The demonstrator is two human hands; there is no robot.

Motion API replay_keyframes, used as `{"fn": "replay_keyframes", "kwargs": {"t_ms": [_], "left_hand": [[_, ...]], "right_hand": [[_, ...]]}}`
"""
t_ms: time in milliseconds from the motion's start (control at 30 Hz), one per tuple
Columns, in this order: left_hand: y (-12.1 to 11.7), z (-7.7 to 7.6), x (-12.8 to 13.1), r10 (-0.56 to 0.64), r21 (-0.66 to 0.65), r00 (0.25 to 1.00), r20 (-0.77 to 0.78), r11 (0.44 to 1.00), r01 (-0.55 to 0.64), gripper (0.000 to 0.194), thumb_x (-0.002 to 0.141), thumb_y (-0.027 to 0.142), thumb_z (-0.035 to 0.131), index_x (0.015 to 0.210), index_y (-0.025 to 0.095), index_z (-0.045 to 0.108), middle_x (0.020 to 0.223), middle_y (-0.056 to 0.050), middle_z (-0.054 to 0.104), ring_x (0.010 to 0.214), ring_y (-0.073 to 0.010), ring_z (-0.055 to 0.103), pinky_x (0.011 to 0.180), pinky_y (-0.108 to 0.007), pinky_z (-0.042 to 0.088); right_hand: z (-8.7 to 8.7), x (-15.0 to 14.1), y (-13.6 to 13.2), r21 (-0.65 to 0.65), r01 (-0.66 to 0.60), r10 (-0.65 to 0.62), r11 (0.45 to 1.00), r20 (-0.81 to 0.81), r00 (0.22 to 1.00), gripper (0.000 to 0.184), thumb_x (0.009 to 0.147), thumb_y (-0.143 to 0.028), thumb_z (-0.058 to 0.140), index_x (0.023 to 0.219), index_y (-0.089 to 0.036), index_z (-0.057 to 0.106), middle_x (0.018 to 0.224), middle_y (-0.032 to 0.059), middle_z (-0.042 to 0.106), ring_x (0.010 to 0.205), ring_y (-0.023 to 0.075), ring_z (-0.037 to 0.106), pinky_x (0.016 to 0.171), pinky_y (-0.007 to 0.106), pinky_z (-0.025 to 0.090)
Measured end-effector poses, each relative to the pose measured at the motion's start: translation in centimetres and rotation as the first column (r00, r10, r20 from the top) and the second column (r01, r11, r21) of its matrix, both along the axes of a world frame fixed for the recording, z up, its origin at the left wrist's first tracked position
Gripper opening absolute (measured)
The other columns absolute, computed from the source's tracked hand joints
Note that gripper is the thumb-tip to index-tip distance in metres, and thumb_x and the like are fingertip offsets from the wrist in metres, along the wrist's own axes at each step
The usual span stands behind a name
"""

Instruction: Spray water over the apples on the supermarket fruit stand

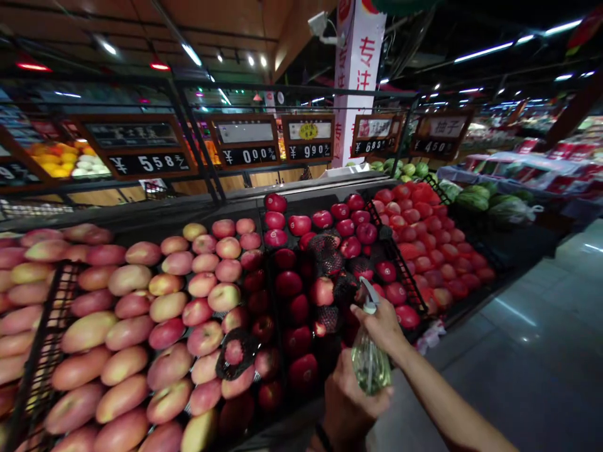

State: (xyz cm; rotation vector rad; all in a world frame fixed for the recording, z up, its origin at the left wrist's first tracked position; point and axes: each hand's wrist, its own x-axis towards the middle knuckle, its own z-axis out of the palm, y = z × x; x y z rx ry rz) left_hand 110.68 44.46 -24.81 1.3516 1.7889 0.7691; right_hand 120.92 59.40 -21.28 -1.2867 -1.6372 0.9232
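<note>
My right hand (382, 326) grips the neck and trigger of a clear spray bottle (370, 361) with a white nozzle, pointed toward the dark red apples (301, 295) in the middle bin. My left hand (348, 402) is below it, cupping the bottle's lower body from the near side. The bottle holds a pale liquid and hangs just in front of the display's near edge. Some of the red apples wear black foam nets (330, 251).
Mangoes (94, 333) and pink-yellow apples (211, 276) fill the left bins, bright red apples (424, 238) the right one. Price boards (245, 141) hang above on a black frame. Watermelons (475, 199) lie further right. A shiny grey floor aisle (532, 351) runs along the right.
</note>
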Motion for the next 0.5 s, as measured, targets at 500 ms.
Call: {"fn": "replay_keyframes", "kwargs": {"t_ms": [500], "left_hand": [[18.2,10.9,0.0,0.062,0.318,0.985,-0.162,0.948,-0.008,0.058,0.083,0.057,0.089,0.121,0.027,0.058,0.118,-0.009,0.084,0.106,-0.0346,0.081,0.085,-0.042,0.056]], "right_hand": [[14.7,0.3,18.1,0.303,0.055,-0.097,0.952,0.125,0.987,0.014,0.081,-0.036,0.078,0.087,-0.025,0.072,0.080,0.0006,0.075,0.074,0.0242,0.066,0.071,0.036,0.048]]}}
